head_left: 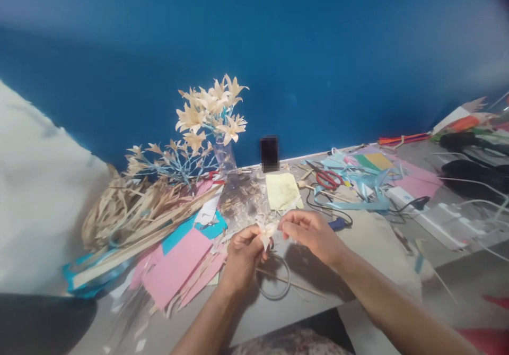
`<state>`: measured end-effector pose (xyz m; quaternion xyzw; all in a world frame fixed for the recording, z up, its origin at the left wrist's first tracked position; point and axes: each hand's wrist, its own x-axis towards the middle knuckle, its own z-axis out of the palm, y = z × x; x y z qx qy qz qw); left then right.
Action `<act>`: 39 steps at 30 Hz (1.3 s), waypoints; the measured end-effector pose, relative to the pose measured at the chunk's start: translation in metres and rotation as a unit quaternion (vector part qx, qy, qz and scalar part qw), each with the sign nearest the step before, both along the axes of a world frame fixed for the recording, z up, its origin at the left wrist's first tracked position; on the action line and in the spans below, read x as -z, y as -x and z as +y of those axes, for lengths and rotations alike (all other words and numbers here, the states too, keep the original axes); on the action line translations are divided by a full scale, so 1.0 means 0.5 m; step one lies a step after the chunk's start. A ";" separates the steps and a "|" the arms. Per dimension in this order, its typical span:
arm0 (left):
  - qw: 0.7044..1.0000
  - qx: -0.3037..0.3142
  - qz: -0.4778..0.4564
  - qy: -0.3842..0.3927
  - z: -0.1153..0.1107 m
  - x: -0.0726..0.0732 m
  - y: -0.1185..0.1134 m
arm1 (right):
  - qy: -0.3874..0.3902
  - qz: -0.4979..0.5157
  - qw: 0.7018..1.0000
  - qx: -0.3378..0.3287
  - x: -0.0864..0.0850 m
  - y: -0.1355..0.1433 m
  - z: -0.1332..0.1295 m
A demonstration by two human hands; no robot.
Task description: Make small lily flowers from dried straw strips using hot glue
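A small cream artificial flower (267,234) with pointed petals is held in the fingers of my left hand (244,249), just above the table. My right hand (308,233) is closed in a pinch at the flower's right-hand petal; its fingertips partly hide the contact. Below my left hand, a grey ring (289,283) lies on the table beside a thin strip. Behind my hands are a pale yellow paper sheet (280,191) and scattered cream scraps (242,204). A blue-handled tool (339,224) with a black cord sits just beyond my right hand.
Finished flowers (212,103) stand in a clear vase (226,161) by the blue wall. Dried strips (115,211) and pink paper (177,267) lie left. Red-handled scissors (329,179), blue ribbon (358,205) and a white power strip (431,225) with cables lie right.
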<state>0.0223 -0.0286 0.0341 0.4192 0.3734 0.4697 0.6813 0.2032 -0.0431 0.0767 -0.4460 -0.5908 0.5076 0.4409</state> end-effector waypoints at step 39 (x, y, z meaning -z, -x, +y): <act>0.986 0.039 -0.144 0.079 0.005 0.037 0.010 | -0.144 -0.268 0.952 -0.039 0.019 0.020 0.001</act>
